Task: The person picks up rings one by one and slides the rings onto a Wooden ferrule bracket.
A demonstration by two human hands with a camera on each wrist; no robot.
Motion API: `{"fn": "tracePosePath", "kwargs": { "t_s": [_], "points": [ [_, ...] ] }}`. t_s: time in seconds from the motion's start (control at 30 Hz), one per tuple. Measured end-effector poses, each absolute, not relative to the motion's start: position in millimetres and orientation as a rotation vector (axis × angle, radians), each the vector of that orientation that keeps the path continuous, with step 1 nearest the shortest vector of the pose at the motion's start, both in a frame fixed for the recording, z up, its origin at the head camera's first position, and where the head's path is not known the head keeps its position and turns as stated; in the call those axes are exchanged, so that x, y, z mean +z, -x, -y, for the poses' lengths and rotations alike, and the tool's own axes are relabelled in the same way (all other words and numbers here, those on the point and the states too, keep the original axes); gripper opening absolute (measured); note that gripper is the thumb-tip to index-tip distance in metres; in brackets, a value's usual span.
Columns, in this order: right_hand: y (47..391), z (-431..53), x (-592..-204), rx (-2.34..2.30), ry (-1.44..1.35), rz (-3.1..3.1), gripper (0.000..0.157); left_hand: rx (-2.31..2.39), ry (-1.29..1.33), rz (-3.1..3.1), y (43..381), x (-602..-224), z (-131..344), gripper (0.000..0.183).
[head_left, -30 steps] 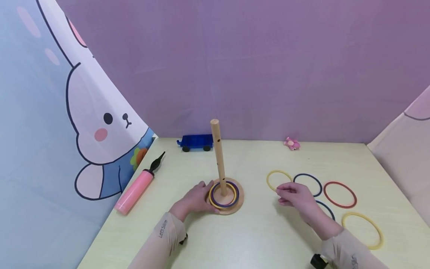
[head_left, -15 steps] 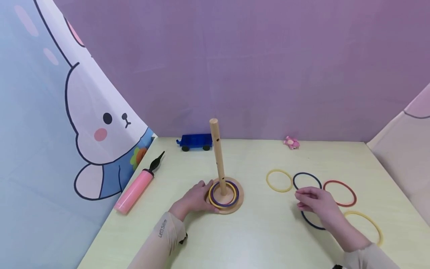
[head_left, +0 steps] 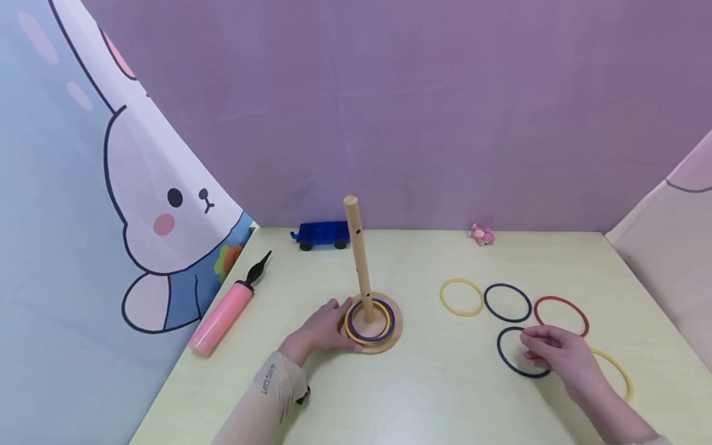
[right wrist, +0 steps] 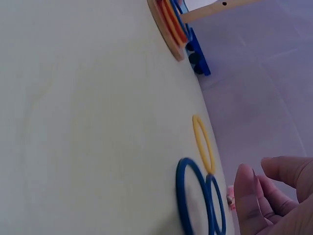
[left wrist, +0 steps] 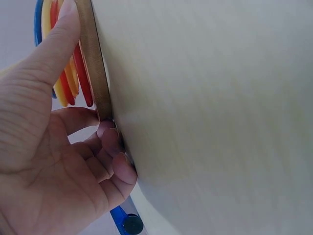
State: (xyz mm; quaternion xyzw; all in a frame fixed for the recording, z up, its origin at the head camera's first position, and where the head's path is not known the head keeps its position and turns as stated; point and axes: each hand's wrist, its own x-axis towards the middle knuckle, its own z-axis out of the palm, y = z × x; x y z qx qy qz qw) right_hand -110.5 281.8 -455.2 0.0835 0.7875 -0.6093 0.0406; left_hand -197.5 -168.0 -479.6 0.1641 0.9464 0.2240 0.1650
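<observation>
My left hand holds the left edge of the round base of a wooden ring-toss stand. Its thumb lies over the rim beside the stacked rings, fingertips at the base's edge in the left wrist view. Blue, yellow and red rings lie around the upright peg. My right hand hovers over the right part of a near blue ring, holding nothing. In the right wrist view a gap shows between its thumb and index finger, and the blue ring lies on the table beyond.
Other rings lie on the right: yellow, blue, red and another yellow. A pink pump lies left. A blue toy wagon and a small pink toy sit at the back.
My right hand has moved right and nearer to me, from beside the far yellow ring to over the near blue ring. The left hand stays on the base.
</observation>
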Motion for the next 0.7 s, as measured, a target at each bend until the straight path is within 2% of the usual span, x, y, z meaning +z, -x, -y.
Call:
{"fn": "tracePosePath", "kwargs": {
  "t_s": [0.27,0.7],
  "points": [
    [97,-299,-467,-1.621,-0.407,-2.569,0.044,0.637,-0.466,-2.699,197,-479,168,0.116],
    [89,-317,-479,-1.495,-0.570,-2.588,0.042,0.640,-0.454,-2.691,197,-479,167,0.115]
  ]
}}
